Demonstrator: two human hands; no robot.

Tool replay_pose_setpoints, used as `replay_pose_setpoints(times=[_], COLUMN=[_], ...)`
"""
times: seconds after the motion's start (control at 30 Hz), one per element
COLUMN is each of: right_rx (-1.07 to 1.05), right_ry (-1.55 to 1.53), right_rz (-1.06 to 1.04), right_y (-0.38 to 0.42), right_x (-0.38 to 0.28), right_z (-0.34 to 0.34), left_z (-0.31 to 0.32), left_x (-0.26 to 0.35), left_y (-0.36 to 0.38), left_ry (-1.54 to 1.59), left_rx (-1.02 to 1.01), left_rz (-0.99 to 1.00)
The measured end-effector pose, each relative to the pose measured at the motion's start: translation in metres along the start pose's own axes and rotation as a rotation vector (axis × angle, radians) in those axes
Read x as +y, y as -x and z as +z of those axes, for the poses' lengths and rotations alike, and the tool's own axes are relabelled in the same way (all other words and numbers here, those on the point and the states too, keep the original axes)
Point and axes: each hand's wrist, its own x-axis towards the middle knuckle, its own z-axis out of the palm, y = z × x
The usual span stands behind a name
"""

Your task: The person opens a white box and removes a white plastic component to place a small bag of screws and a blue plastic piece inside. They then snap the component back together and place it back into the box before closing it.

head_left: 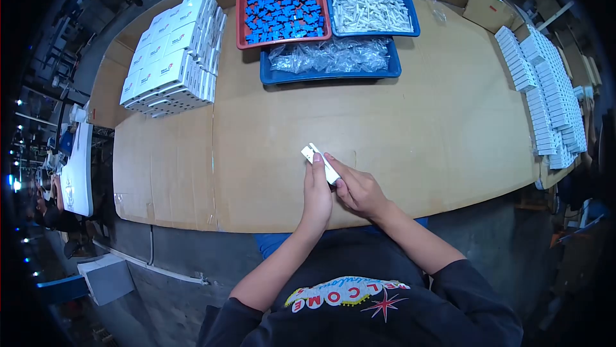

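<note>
A small white box (330, 172) is held between my two hands near the table's front edge, tilted, with its upper end showing. My left hand (317, 194) presses along its left side, the fingers close together. On the other side, my right hand (359, 190) grips its lower right part. The fingers hide much of the box, and whether its near end is open cannot be made out.
Beyond my hands are a red tray (240, 10) of blue pieces, a blue tray (416, 7) of white pieces and a blue tray (269, 78) of clear bags. White boxes (168, 58) are stacked at left, more narrow boxes (552, 90) at right, on the cardboard-covered table (276, 129).
</note>
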Motion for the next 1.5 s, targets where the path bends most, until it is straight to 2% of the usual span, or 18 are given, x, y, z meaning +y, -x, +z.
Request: replay_pose_setpoints(times=[0.5,0.7,0.77,0.87,0.97,1.03,1.1,1.17,1.3,1.33,1.4,1.5], right_rx=[0.015,-0.042,-0.115,-0.043,0.009,-0.022,-0.037,0.033,0.141,0.162,0.12,0.144], right_ry=[0.061,-0.027,-0.122,-0.315,-0.917,-0.921,-0.966,-0.824,-0.749,-0.719,-0.466,-0.265], right_rz=[-0.025,0.011,0.031,0.216,0.842,0.823,0.806,0.7,0.487,0.444,0.317,0.19], right_y=[0.003,-0.005,-0.017,-0.016,-0.025,-0.033,-0.036,-0.034,-0.025,-0.024,-0.025,-0.027], right_x=[-0.007,-0.012,-0.019,-0.012,-0.026,-0.034,-0.036,-0.039,-0.038,-0.04,-0.042,-0.047], right_z=[0.008,0.0,-0.016,-0.027,-0.037,-0.038,-0.038,-0.033,-0.011,-0.009,-0.015,-0.015], left_z=[-0.006,-0.017,-0.014,-0.019,-0.017,-0.018,-0.013,-0.012,-0.007,-0.005,0.002,0.002], left_x=[-0.013,-0.013,0.005,0.021,0.021,0.013,0.016,0.02,0.024,0.025,0.029,0.02], left_y=[-0.003,-0.01,-0.005,-0.002,0.001,-0.003,-0.002,-0.001,0.004,0.006,0.009,0.003], left_ry=[0.023,0.033,0.072,-0.045,-0.251,-0.414,-0.368,-0.402,-0.128,-0.1,-0.041,-0.078], left_rx=[0.064,-0.022,-0.08,-0.202,-0.303,-0.35,-0.404,-0.392,-0.332,-0.307,-0.266,-0.258], left_rz=[0.062,0.032,0.119,0.321,0.484,0.583,0.625,0.71,0.346,0.339,0.326,0.446])
